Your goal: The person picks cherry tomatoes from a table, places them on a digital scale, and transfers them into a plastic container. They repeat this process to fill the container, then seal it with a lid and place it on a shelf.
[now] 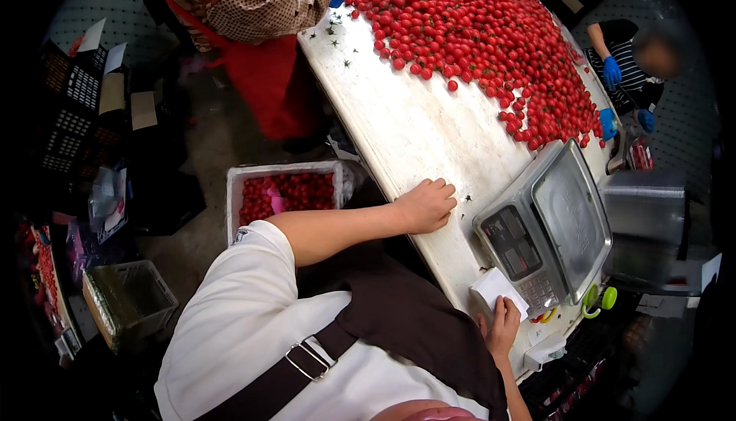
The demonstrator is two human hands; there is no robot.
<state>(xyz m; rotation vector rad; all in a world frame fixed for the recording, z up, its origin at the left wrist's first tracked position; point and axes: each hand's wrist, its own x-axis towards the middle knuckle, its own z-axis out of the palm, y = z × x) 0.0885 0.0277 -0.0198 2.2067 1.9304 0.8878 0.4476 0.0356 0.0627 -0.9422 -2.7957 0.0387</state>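
Note:
My left hand (426, 206) rests on the edge of the white table (383, 114), its fingers curled into a loose fist with nothing visible in it. My right hand (502, 327) is closed on a white block (494, 289), perhaps a stack of paper, with fingers on its top and thumb at its side. This block sits against the near corner of a grey weighing scale (521, 248), beside its keypad. On the scale lies a bare metal pan (571, 225). A large heap of red cherry tomatoes (475, 30) covers the far part of the table.
A white foam box (230, 198) of tomatoes stands left of the table. At the far left edge a person in a red apron (268, 83) works with a blue glove; another person (629, 60) stands across. Green-handled scissors (592, 302) lie beyond the scale. Black crates (77, 106) are stacked left.

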